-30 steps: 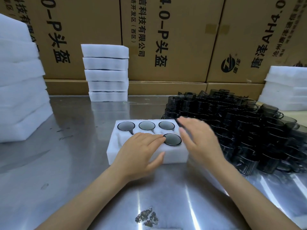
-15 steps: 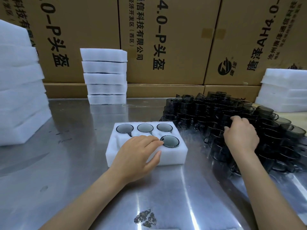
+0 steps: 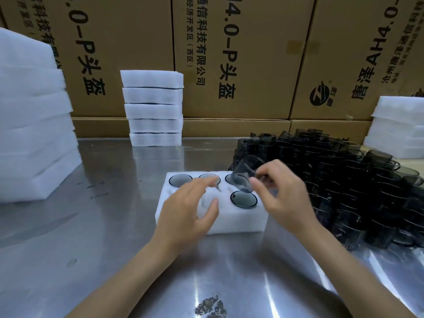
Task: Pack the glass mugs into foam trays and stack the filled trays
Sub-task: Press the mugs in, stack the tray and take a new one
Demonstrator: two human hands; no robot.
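From the left I see foam stacks (image 3: 34, 115), then my left hand (image 3: 188, 210) spread loose over the tray (image 3: 229, 223) holding four mugs, my right hand (image 3: 284, 198) pinching a tilted mug (image 3: 244, 175) above it, the mug pile (image 3: 344, 180) beyond

- One open foam tray (image 3: 229, 222) lies on the steel table (image 3: 110, 226).
- Four mugs sit in its pockets: three in the far row, the first (image 3: 180, 180) at the left, and one in the near row (image 3: 243, 199).
- One more mug (image 3: 244, 174) is in the air over the tray, blurred.
- Two hands: the left hand (image 3: 188, 214) and the right hand (image 3: 284, 193).
- The loose mugs (image 3: 344, 180) at the right are too many and too crowded to count.
- The middle stack of trays (image 3: 153, 109) has five.
- The left stack (image 3: 32, 115) and the right stack (image 3: 399, 127) run out of view; no count.
- Three tall cardboard boxes (image 3: 241, 53) show behind.
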